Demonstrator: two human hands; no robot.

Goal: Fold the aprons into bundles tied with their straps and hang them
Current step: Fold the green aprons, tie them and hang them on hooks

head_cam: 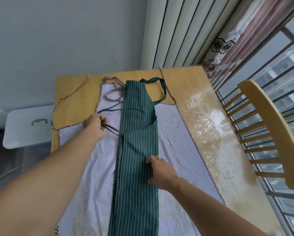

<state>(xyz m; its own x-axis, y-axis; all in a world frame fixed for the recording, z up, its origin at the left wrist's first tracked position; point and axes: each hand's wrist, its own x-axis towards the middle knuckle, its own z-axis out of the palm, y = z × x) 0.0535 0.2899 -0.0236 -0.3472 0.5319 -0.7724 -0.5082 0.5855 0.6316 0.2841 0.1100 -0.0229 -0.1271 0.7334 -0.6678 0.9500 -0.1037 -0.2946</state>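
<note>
A green apron with white stripes lies folded into a long narrow strip down the middle of the table. Under it a pale blue checked apron with red-checked trim is spread flat. My left hand grips the green apron's thin dark waist strap, pulled out to the left of the strip. My right hand rests on the strip's right edge, its fingers curled onto the fold. The green neck loop lies at the far end.
The wooden table has a worn, glossy right side. A wooden chair stands at its right, by a barred window. A white box with a handle sits left of the table. A wall and radiator-like panels stand behind.
</note>
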